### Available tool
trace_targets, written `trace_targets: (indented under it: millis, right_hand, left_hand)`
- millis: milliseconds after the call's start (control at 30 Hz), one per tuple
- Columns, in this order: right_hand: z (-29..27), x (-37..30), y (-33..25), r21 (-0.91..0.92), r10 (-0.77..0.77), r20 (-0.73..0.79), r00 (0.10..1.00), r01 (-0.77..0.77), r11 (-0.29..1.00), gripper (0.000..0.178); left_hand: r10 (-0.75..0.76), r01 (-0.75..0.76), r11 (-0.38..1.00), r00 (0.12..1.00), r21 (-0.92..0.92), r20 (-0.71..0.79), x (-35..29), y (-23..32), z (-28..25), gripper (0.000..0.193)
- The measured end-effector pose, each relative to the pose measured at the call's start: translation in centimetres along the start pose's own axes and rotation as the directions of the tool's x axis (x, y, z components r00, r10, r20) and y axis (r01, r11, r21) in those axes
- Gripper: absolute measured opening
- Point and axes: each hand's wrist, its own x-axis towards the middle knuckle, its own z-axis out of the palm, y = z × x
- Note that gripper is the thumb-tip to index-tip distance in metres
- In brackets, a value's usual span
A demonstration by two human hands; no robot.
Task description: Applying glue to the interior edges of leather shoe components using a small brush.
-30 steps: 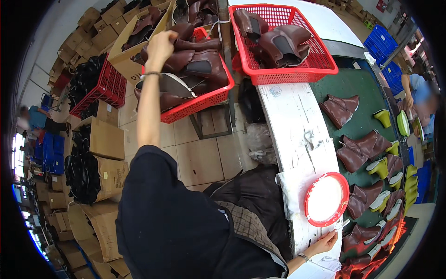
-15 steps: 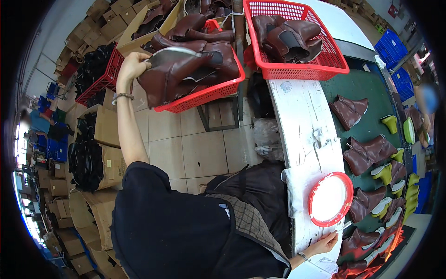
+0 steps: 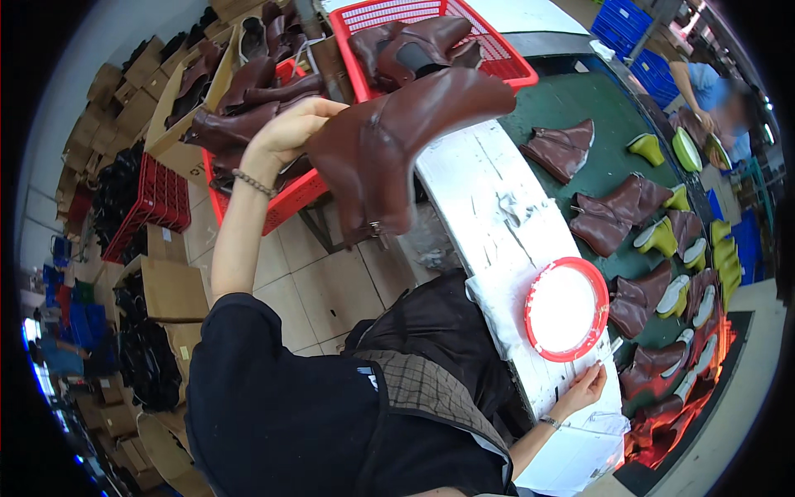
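Note:
A brown leather ankle boot [image 3: 373,137] hangs in the air from my left hand [image 3: 291,132], whose fingers are closed on its far-left end. It is above the gap between a filled red basket [image 3: 280,217] and the white bench [image 3: 480,199]. My right hand [image 3: 582,391] rests low over the bench, fingers pinched on a thin brush [image 3: 614,349] with a pale tip. Just beyond that hand stands a red-rimmed bowl [image 3: 532,333] of white paste [image 3: 566,308]. The boot hides part of both baskets.
A second red basket [image 3: 509,73] of boots stands at the bench's far end. On the right, a green conveyor [image 3: 530,112] carries several brown boots and yellow-green shoe lasts [image 3: 646,149]. A co-worker [image 3: 704,91] handles lasts beyond it. Cardboard boxes [image 3: 170,290] line the left.
My left hand has lifted the boot out of the red basket and carried it right, toward the bench. My right hand stays beside the bowl. The whole view has turned to the right.

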Motion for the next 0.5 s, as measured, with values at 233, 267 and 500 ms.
trace_targets:
  millis: [233,267,500]
  right_hand:
    - [-0.9,0.5,1.2,0.003,-0.019,-0.013,1.000,0.019,1.000,0.020]
    - [-0.6,0.3,0.6,-0.015,-0.034,-0.022,0.999,0.034,0.999,0.020]
    - [-0.2,0.0,-6.3,-0.277,-0.289,0.115,0.950,0.310,0.909,0.018]
  left_hand:
    - [0.079,-0.074,0.996,0.991,0.048,-0.108,7.0,-2.4,9.5,0.028]
    - [0.221,-0.161,0.946,0.955,0.280,-0.196,8.0,-2.4,10.8,0.028]
    - [0.445,-0.400,0.381,0.870,0.833,0.214,9.5,-7.0,20.6,0.041]
